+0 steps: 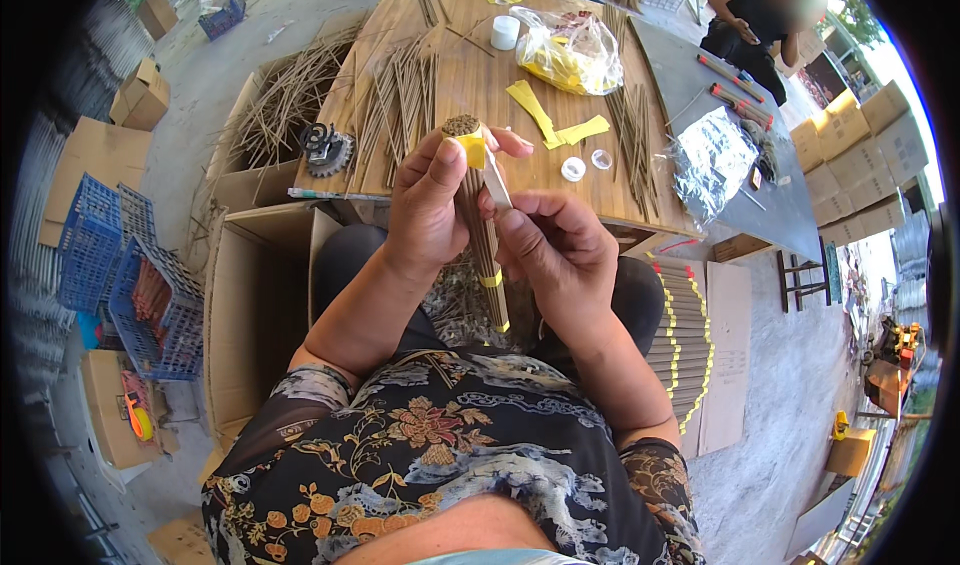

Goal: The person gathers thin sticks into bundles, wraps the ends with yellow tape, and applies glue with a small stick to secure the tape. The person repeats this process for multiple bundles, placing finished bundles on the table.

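Left hand: the left hand (428,205) is wrapped around the upper part of a bundle of thin brown sticks (478,227), fingers curled tight, thumb across the front near the top.
Right hand: the right hand (555,250) is closed beside the bundle's middle, its fingertips pinching a pale paper strip (497,187) that runs up to the yellow band (472,151) near the bundle's head; how firmly the strip is pinched is hard to judge.
Bundle: held nearly upright over the person's lap, just in front of the bench's near edge, with a second yellow band low on it.
Bench: a wooden bench (470,85) carries loose sticks in rows on its left half, yellow paper strips (545,117) near the middle, a clear bag with yellow contents (570,53) toward the far edge, and a white tape roll (505,32) beside it.
Room: concrete floor, open cardboard boxes at left, blue plastic crates (120,275), finished banded bundles (685,340) stacked at right, another person (750,30) working beyond the bench's far right corner.
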Demonstrator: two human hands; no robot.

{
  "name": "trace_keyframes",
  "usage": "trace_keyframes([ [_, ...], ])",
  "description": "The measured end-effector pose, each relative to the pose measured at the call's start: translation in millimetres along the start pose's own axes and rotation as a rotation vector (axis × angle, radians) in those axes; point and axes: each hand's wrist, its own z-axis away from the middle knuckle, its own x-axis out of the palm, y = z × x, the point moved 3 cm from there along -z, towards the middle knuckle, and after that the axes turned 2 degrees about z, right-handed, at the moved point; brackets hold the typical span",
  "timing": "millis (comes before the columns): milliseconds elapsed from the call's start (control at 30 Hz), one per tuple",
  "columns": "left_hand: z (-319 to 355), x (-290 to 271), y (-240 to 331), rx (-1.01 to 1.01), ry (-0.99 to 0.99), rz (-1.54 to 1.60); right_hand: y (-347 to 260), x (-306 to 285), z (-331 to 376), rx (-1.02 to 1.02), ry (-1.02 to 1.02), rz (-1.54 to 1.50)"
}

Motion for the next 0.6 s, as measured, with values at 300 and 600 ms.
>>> trace_keyframes([
  [300,0.8,0.6,-1.7,-0.027,0.002,-0.075,5.0,-4.2,0.0,0.116,-0.057,-0.107],
  [600,1.6,3.1,-2.1,-0.049,-0.057,-0.056,5.1,-3.5,-3.8,0.344,-0.188,-0.422],
])
